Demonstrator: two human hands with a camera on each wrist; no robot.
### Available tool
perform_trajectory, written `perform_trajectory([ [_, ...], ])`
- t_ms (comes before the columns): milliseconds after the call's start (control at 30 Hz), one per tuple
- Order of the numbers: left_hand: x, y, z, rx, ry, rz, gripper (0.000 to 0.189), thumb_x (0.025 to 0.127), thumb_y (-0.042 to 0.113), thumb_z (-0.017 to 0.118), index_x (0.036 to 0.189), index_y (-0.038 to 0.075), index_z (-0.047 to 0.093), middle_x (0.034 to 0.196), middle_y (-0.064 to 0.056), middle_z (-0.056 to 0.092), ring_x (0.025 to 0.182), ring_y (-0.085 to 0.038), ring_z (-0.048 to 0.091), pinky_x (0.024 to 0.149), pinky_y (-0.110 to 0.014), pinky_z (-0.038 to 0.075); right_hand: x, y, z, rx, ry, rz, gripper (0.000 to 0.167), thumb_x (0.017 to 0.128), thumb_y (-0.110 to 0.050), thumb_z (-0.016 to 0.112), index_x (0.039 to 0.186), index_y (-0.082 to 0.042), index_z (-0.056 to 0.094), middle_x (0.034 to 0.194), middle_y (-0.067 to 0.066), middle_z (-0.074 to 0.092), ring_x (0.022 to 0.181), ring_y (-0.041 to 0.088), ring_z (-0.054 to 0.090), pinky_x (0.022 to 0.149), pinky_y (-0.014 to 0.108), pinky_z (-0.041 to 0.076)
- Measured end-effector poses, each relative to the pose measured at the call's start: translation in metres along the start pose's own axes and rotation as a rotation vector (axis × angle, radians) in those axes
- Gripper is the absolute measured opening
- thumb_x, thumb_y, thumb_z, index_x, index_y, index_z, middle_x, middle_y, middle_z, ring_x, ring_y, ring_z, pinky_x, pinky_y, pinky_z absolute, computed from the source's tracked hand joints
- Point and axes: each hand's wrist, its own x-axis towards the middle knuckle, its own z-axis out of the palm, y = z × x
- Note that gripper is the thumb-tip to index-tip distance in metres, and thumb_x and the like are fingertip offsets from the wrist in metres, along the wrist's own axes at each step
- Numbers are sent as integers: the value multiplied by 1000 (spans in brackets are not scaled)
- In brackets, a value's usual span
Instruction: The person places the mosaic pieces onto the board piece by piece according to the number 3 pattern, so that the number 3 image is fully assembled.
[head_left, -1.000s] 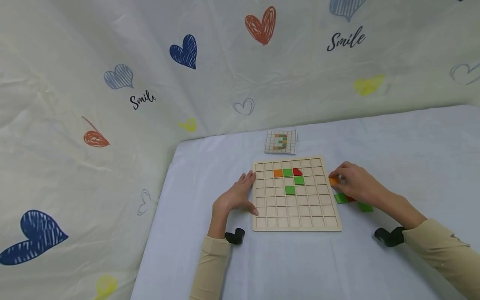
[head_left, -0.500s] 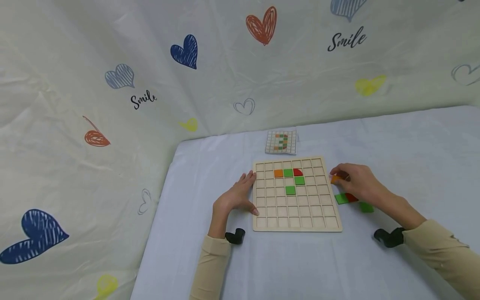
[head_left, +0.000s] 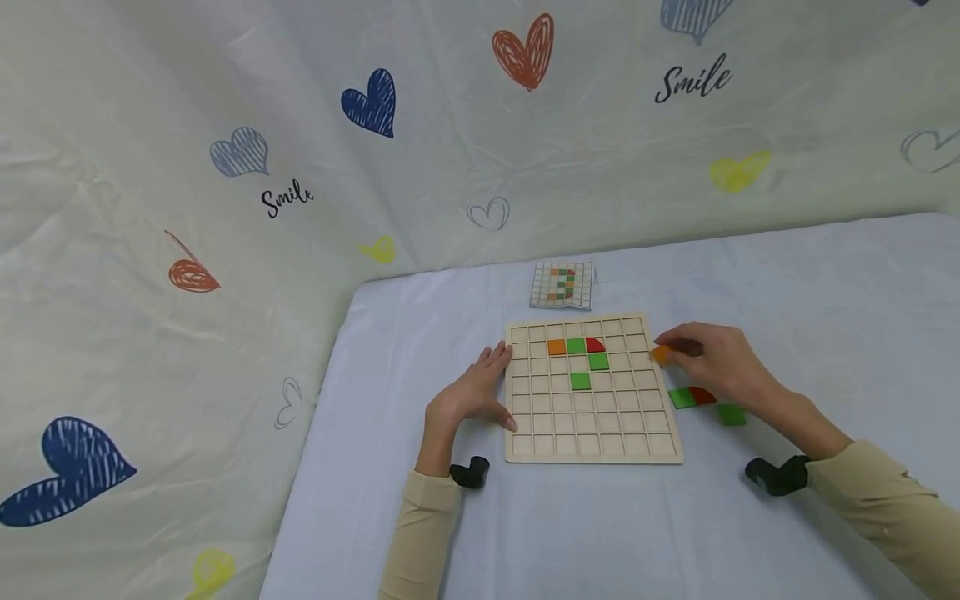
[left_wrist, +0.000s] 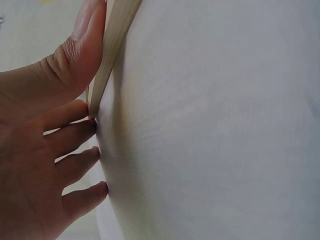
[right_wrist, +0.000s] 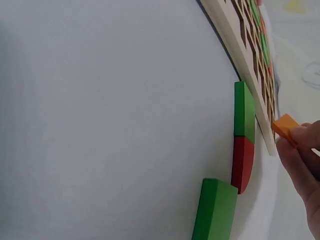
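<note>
A pale wall cloth, printed with hearts and the word "Smile", rose behind a bench covered in white. On the bench lay a square wooden board, ruled into a grid. The left hand was spread wide at the board's left edge — fingertips toward the far end, thumb toward the near corner. The right hand, at the opposite edge, was narrowed in a pinch. Beyond the board lay a card bearing a grid of coloured squares. In the board's second row from the far side sat, left to right, an orange tile, a green tile and a round-cornered red tile; a second green tile lay just nearer than the red, and a third green tile diagonally nearer and leftward. Right of the board, a loose green tile touched a loose red tile, with another green tile near them. The held orange tile — gripped between the right thumb and fingers — was at the board's right edge; contact with the board could not be judged.
</note>
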Motion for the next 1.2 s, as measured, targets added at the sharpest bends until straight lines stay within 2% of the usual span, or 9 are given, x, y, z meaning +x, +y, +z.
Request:
perform_trajectory([
  [200,0,0,0,-5,1,-3,126,70,19,96,166,10,15,174,-5,6,162,-25,1,131,-46,12,2,-3,2,37,-77,50,30,91,1,71,121,8,70,116,27,72,100,39,72,88,54,59],
  [333,0,0,1,-11,3,-5,126,70,18,96,166,10,15,174,-5,6,162,-26,1,131,-47,12,3,-6,2,52,-110,49,34,90,1,71,124,8,69,118,26,71,100,38,72,89,53,59],
  [567,1,-1,1,-14,4,-1,126,70,18,97,166,9,15,174,-5,7,162,-26,1,131,-47,12,3,-7,3,40,-100,-6,33,88,0,77,119,6,72,108,19,75,91,29,73,81,42,63],
  [700,0,0,0,-16,4,-2,126,70,18,96,166,10,15,174,-5,6,162,-25,1,131,-47,12,3,-7,4,26,-102,-30,33,86,-2,78,118,4,73,107,15,76,92,28,73,82,44,62],
  [867,-1,1,-1,-16,2,-4,126,70,18,96,166,10,15,174,-5,6,162,-25,1,131,-46,11,4,-9,5,42,-124,-34,33,87,-5,80,118,2,74,108,13,75,95,27,72,85,49,61],
  [1200,-1,-1,-1,-26,4,4,126,70,17,96,166,9,16,174,-6,7,162,-26,1,131,-47,11,8,-19,11,83,-208,-11,33,86,-11,82,118,-2,75,107,7,75,93,21,67,86,40,59],
])
